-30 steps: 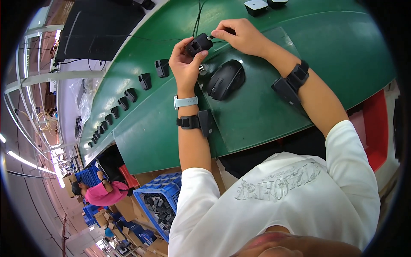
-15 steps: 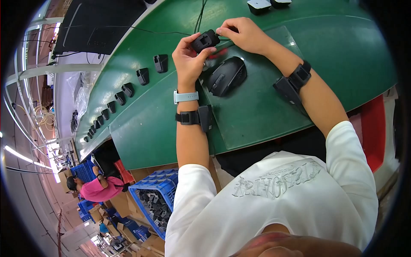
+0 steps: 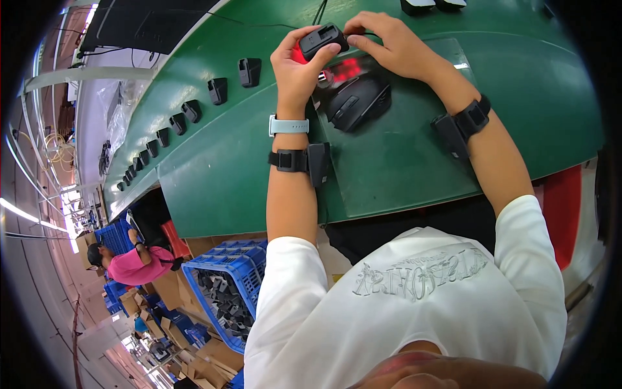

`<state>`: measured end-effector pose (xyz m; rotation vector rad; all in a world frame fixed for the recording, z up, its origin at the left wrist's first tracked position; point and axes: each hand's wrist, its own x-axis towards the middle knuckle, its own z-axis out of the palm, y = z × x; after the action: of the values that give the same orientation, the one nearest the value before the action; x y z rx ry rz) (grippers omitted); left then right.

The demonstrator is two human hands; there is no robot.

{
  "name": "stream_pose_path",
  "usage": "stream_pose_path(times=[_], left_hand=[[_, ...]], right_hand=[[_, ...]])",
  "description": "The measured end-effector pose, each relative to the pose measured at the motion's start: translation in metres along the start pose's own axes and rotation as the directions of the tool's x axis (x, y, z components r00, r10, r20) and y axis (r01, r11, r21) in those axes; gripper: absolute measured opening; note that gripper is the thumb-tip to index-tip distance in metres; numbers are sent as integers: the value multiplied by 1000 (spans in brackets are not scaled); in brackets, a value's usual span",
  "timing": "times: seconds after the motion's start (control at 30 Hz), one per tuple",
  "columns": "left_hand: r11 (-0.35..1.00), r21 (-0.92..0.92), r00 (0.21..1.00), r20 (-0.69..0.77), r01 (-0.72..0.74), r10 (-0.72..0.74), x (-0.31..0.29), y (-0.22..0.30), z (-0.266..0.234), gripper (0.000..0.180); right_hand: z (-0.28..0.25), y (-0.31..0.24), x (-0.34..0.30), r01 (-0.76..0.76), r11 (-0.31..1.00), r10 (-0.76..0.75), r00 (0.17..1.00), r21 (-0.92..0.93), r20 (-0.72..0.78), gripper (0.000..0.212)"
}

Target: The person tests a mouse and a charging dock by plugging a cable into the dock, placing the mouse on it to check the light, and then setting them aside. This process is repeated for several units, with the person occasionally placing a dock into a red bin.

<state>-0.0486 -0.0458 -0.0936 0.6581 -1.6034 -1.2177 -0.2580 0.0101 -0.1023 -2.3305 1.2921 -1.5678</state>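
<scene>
My left hand [image 3: 297, 70] is closed round a small black plastic device [image 3: 322, 40] with a recess in its top face, held over the green table. At the device's right end, my right hand [image 3: 392, 47] pinches a thin black cable [image 3: 368, 34]; its plug is hidden by the fingers. Red light glows beside the device and on the clear mat below. A black computer mouse [image 3: 358, 102] lies on the mat just under the hands.
Several similar black pieces [image 3: 218, 91] stand in a curved row along the table's left. White-topped pieces [image 3: 418, 5] sit at the far edge. A blue crate [image 3: 223, 249] of black parts stands at lower left, a person in pink [image 3: 133, 262] beyond it. A black monitor [image 3: 139, 26] is at upper left.
Both hands and the device have shifted slightly up and to the right in view, as has the mouse. Red light now shows more strongly by the device and on the mat.
</scene>
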Motion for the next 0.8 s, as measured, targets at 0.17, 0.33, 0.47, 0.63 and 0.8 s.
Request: stream_pose_path(times=[0.17, 0.33, 0.47, 0.63, 0.8], left_hand=[[1000, -12, 1000, 5, 10, -10, -2, -2, -6, 39], [997, -53, 998, 18, 63, -62, 0, -9, -6, 38], [997, -60, 999, 13, 38, -38, 2, -11, -3, 39], [994, -106, 998, -47, 24, -29, 4, -21, -10, 35], [941, -339, 977, -201, -4, -68, 14, -28, -34, 32]], right_hand=[[-4, -6, 3, -329, 940, 289, 910, 93, 298, 22], [1, 0, -3, -311, 938, 282, 942, 153, 184, 20], [5, 6, -4, -313, 935, 290, 945, 167, 151, 20], [13, 9, -6, -349, 925, 336, 936, 151, 107, 22], [6, 23, -3, -335, 942, 331, 937, 24, 110, 39]])
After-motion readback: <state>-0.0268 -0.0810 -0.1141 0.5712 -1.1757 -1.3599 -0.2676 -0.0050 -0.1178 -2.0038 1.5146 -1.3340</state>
